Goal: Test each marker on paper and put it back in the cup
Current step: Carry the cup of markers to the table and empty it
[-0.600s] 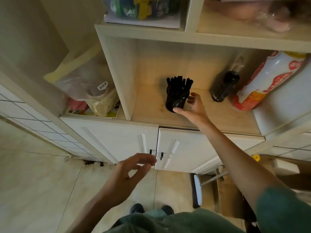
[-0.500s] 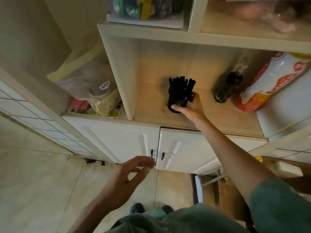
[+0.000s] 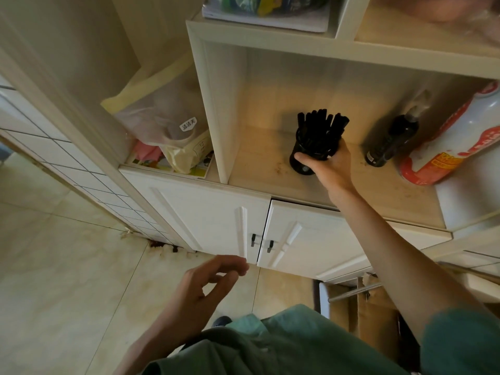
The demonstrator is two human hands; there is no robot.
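A black mesh cup (image 3: 304, 154) full of several black markers (image 3: 320, 125) stands on the wooden shelf (image 3: 259, 169) of a white cabinet. My right hand (image 3: 331, 167) reaches up to it and grips the cup's lower part, thumb across the front and fingers wrapped round the right side. My left hand (image 3: 208, 288) hovers low in front of the cabinet doors with fingers loosely curled and nothing in it. No paper is in sight.
A dark spray bottle (image 3: 389, 142) and a large red-and-white bottle (image 3: 446, 147) stand to the right of the cup. A plastic bag (image 3: 162, 123) fills the left compartment. Closed white doors (image 3: 230, 223) sit below; cardboard boxes (image 3: 359, 307) lie on the tiled floor.
My right hand has moved from beside the cup to close round it. My left hand has stayed low in about the same place.
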